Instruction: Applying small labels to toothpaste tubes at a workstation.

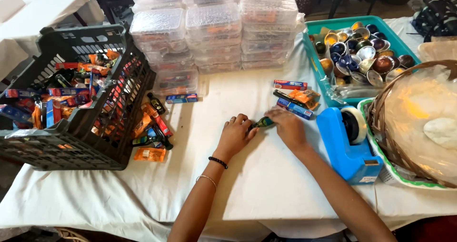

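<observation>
A white cloth covers the tabletop (266,175), which carries stock on every side of the working area. At centre, the left hand (234,136) and the right hand (288,127) meet on a small green bottle (262,123) that lies on its side on the cloth; both hands are closed around its ends, the left at one tip and the right over the other. The bottle appears light and rigid, probably smooth and therefore liable to slip or roll on the cloth; a pinch grip across the body, near the middle, looks the most secure hold. Just beyond the right hand lie small flat packets (293,97) in blue, red and orange. A blue tape dispenser (347,144) stands just right of the right forearm, beside a wicker basket (381,113) wrapped in clear film. A teal tray (314,56) of coloured capsules sits behind it. Stacked clear plastic boxes (214,23) stand at the rear, and a dark crate (100,142) of mixed packets stands at left.
</observation>
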